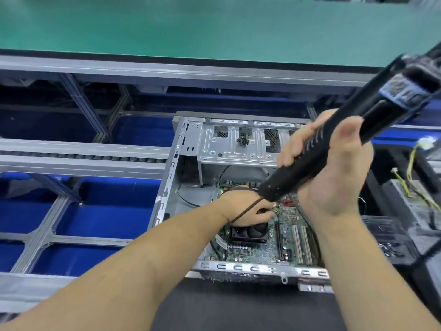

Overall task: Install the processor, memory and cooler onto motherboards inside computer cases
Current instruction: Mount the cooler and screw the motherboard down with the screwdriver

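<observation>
While left hand (248,209) fingers press cooler (250,231) steady near case (167,177) centre, right hand (327,168) fingers clamp screwdriver (334,149), bit angled down.

A green mat (191,27) is seen across the far side, bordered by a grey aluminium frame (167,72). Blue bins (100,206) are set beneath the rails at the left. A dark surface (238,306) is seen at the near edge.

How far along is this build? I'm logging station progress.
Done, apparently: the cooler sits on the motherboard inside the case. In hand: the right hand grips an electric screwdriver, its bit angled down at the cooler, where the left hand rests. Left: remaining screws probably; memory isn't discernible.
</observation>
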The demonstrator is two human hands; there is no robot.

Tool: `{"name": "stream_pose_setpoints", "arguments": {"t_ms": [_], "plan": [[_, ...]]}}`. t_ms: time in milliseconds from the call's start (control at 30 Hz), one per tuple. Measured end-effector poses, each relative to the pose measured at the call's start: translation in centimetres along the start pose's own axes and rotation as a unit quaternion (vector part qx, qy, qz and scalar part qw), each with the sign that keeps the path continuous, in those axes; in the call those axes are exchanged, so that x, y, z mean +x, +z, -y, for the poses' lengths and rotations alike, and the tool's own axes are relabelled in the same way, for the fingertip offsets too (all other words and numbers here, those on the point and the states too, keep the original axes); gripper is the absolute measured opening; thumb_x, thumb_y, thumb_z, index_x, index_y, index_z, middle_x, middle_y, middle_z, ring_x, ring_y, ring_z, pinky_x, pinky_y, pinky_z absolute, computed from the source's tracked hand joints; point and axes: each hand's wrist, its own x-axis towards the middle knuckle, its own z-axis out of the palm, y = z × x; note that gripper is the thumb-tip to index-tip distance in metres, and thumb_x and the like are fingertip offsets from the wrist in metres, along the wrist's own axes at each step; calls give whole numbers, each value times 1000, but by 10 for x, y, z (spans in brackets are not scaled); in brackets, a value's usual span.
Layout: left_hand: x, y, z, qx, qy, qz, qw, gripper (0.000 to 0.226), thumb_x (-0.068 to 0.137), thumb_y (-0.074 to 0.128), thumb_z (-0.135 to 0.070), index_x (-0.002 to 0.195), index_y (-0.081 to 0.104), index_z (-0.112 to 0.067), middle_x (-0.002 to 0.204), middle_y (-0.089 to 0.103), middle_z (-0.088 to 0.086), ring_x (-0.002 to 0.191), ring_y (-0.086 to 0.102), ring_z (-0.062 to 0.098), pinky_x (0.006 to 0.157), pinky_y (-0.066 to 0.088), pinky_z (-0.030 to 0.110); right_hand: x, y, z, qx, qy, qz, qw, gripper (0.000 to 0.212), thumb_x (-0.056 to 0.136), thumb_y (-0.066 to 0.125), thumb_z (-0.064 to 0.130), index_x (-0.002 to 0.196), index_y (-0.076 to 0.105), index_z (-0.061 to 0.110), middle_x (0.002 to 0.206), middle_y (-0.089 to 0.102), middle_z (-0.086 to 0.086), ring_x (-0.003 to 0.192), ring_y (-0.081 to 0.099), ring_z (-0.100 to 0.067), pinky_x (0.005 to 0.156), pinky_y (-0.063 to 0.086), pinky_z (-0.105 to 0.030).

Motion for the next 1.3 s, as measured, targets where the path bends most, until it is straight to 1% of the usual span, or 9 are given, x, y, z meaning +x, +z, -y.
{"name": "stream_pose_setpoints", "arguments": {"t_ms": [100,267,500,600,700,867,1033,1200,1300], "plan": [[3,-11,-3,3,16,43,999,39,99,29,-56,88,49,-25,81,60,1,72,56,23,65,41,33,10,-21,9,32,87,-139,986,70,64,76,79,90,53,18,60,54,-3,48,51,-20,54,48,-33],[3,-38,-7,-117,-76,63,988,26,101,48,-37,99,67,-19,94,69,-3,87,62,22,81,51,37,21,-49,9,83,177,-264,944,64,80,61,73,108,47,17,67,56,-3,55,54,-21,59,51,-34],[-12,-113,-28,-511,-207,101,828,58,95,39,-66,117,64,-19,110,75,5,104,70,24,104,46,46,17,-66,-14,160,242,-349,891,55,89,67,63,115,58,16,77,61,-2,56,66,-16,61,58,-32],[1,-138,-60,-398,-204,67,892,57,79,46,-84,107,64,-38,97,75,-4,85,69,19,81,51,35,10,-67,-31,190,284,-337,878,51,91,65,63,104,58,14,72,64,-1,56,67,-17,64,59,-34],[21,-144,-88,-174,-218,13,960,52,73,68,-72,107,64,-32,93,68,-9,78,64,10,67,47,26,4,-68,-43,202,325,-313,869,47,92,63,62,98,59,15,71,67,-2,65,68,-20,75,60,-37],[27,-128,-105,-184,-249,-22,951,46,78,77,-46,115,64,-21,93,67,-3,80,65,15,71,52,27,1,-79,-42,187,379,-266,866,50,90,67,59,112,62,14,110,66,-12,99,69,-31,100,55,-52],[28,-122,-113,-226,-208,-102,946,37,76,81,-40,105,62,-26,90,66,-5,76,63,14,72,51,32,3,-87,-27,71,338,-245,906,26,90,77,31,102,64,12,91,71,-6,73,73,-18,71,59,-37],[32,-122,-109,-314,-150,-185,919,14,86,74,-35,98,69,-32,82,65,-11,63,53,-5,66,46,19,7,-96,-20,52,274,-292,915,29,93,74,37,106,62,14,77,74,0,69,74,-16,63,59,-35],[25,-122,-71,-226,-252,-284,897,11,96,60,-19,100,71,-20,85,65,-13,73,57,1,73,48,28,9,-105,-18,72,277,-325,901,30,94,72,42,94,56,16,58,68,5,55,68,-11,69,60,-38]]}}
